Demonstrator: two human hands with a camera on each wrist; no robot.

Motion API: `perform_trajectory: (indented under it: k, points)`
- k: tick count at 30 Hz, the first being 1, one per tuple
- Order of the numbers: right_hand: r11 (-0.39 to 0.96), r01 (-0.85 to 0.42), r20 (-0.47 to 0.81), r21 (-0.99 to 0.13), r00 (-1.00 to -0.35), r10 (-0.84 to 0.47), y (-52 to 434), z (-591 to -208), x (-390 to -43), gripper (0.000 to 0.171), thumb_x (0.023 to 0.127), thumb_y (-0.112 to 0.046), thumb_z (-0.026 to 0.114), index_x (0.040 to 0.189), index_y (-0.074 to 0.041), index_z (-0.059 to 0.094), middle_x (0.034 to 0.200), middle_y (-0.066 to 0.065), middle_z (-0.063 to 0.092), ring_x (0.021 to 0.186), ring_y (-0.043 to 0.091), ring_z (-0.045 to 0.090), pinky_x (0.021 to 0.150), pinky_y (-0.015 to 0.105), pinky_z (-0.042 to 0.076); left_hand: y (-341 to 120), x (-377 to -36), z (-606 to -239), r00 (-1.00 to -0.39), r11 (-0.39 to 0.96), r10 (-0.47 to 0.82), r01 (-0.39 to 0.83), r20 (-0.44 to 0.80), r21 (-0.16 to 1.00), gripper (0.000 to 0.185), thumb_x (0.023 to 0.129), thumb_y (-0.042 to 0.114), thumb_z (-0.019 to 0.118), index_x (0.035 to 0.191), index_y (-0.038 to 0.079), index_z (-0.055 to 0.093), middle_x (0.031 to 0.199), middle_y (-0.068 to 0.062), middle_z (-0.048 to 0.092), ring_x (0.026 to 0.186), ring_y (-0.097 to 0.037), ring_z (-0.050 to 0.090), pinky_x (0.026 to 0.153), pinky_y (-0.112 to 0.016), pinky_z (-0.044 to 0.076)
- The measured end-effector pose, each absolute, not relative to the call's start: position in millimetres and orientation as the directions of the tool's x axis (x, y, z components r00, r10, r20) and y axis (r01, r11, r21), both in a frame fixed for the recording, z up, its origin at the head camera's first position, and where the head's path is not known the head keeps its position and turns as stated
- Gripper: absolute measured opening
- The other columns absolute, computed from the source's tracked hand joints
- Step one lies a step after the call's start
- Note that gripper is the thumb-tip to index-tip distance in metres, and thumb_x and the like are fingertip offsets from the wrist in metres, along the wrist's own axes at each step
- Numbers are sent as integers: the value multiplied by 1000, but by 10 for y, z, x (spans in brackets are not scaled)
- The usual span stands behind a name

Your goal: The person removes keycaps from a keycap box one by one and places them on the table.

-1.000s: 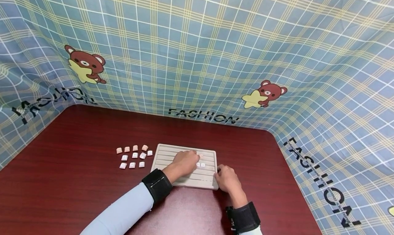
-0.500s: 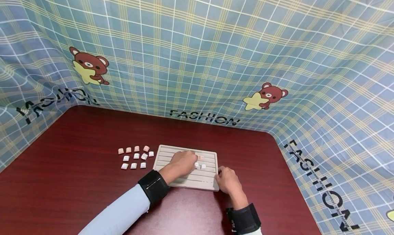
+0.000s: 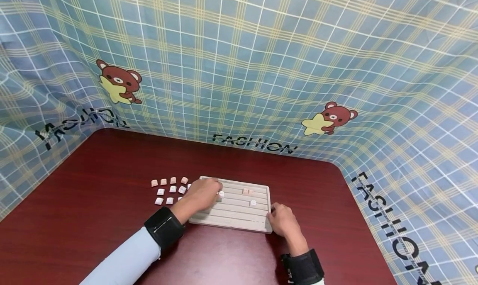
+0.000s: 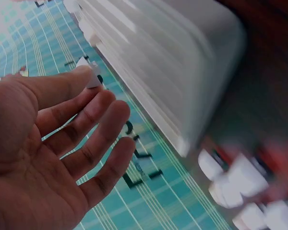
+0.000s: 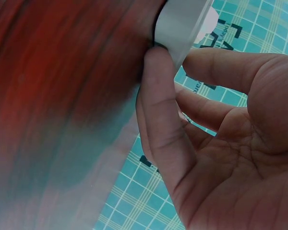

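Observation:
A beige ridged keycap tray (image 3: 231, 218) lies on the table in the head view. Over its left part, my left hand (image 3: 201, 193) pinches a white keycap (image 4: 90, 72) between thumb and forefinger, the other fingers loosely spread in the left wrist view. Two pinkish keycaps (image 3: 248, 191) sit side by side on an upper row of the tray, and a single white keycap (image 3: 253, 203) sits lower, towards the right. At the tray's right edge, my right hand (image 3: 284, 219) holds the side, with thumb and forefinger at the rim in the right wrist view.
Left of the tray, several loose keycaps (image 3: 172, 189), pinkish and white, lie in rough rows on the dark red table (image 3: 123, 169). My left forearm partly covers the nearest ones. A plaid curtain (image 3: 239, 77) hangs along the table's back and sides.
My left hand has moved left across the tray, taking one of the two neighbouring white keycaps with it. The right hand stays at the tray's edge. The head view has shifted slightly.

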State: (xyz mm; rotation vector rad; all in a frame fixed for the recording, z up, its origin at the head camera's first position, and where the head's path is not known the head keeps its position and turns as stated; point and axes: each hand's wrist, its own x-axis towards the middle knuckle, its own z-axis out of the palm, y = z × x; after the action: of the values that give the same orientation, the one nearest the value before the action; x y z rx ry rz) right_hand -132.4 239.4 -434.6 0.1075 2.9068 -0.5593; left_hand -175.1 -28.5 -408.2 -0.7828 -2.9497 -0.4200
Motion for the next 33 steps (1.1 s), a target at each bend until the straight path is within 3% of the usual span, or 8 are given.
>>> perform_trajectory:
  k: [8,19,24,33]
  points:
    - [926,90,-179,-366,-984,25,2413,-4338,-1323,31,94,-17,60,120,2,62,91,9,62,83,23,60,74,42,50,-727,-1745,-4053,-896,870,421,443,142,214,6,87,16,72,91,13,71,95,-3,68,83,-22,68,61,-38,52]
    - [920,87,-167,-382,-986,24,2397,-4361,-1320,31,94,-16,60,119,2,62,90,9,63,82,23,61,74,42,50,-1231,-1680,-4083,-910,896,390,410,138,171,8,89,14,70,95,10,72,91,-5,66,77,-18,65,59,-32,49]
    - [921,100,-163,-376,-986,41,2393,-4348,-1320,32,94,-16,60,119,2,62,89,8,63,81,22,61,74,41,50,-1449,-1667,-4136,-921,906,360,383,147,180,5,87,14,71,88,9,70,87,-6,65,76,-21,66,58,-34,49]
    - [919,93,-174,-383,-984,27,2374,-4331,-1318,33,94,-16,60,121,4,61,91,10,63,82,22,61,74,42,50,-1838,-1661,-4166,-957,929,268,287,112,232,17,87,12,71,101,3,71,99,-14,69,89,-31,68,67,-44,53]
